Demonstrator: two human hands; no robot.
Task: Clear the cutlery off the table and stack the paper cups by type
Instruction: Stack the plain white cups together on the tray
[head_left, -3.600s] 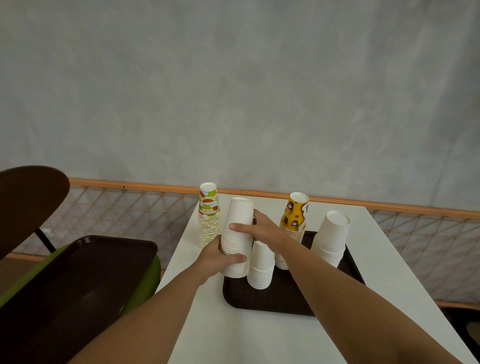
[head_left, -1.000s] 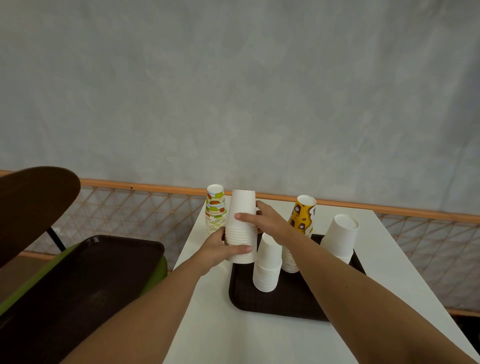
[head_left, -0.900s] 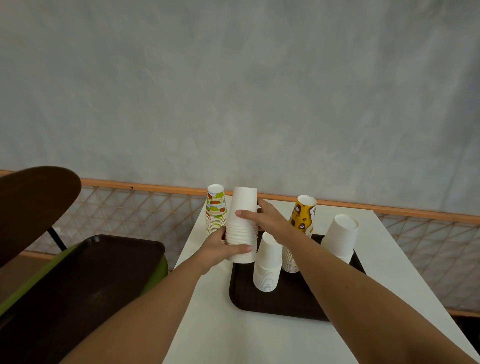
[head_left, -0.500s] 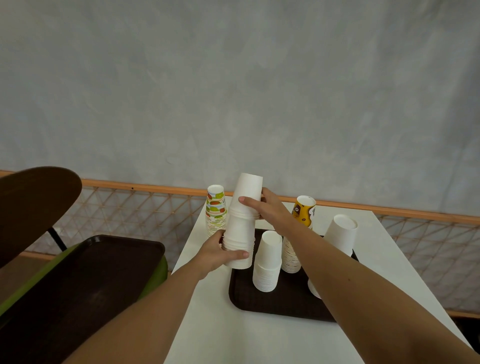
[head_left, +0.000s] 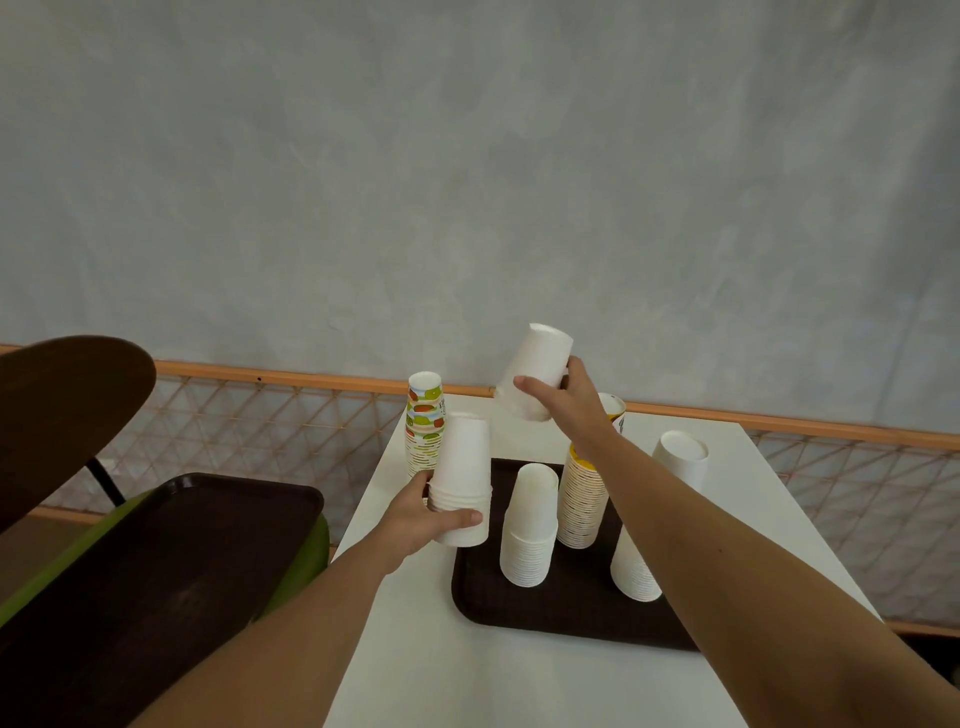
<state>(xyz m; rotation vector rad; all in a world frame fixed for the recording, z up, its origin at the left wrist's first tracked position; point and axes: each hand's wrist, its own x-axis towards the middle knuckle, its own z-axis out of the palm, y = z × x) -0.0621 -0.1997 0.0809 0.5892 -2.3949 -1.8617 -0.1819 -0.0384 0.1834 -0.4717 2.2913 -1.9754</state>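
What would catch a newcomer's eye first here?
The right hand holding a tilted white cup in the air above the table's far end. Lower left, the left hand grips a white cup stack at the brown tray's left edge, with more stacks standing on the tray.

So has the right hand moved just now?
Yes, upward: the right hand was below the rail, now level with it, holding white cups lifted off the stack.
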